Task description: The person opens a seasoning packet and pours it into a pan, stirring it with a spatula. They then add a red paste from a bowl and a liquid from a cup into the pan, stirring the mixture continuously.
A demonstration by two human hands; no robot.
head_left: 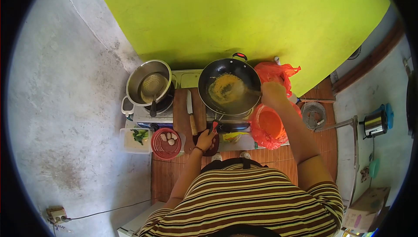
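A black wok [208,97] sits on the stove, with a yellowish, crumbly food [227,88] in a little liquid at its bottom. My left hand [206,140] is closed around the wok's long handle [214,126], which has a red part and points toward me. On the wok's right side, my right hand [273,93] grips a spatula [252,92] that reaches into the pan. Much of the spatula is hidden by the hand, and its tip is blurred.
Left of the wok, a knife [190,106] lies on a wooden cutting board [180,110]. Nearby are a steel pot [133,78] with a skimmer [152,84], a red basket [165,154] and a plastic tub [127,141] with greens. Red plastic bags [265,139] stand right.
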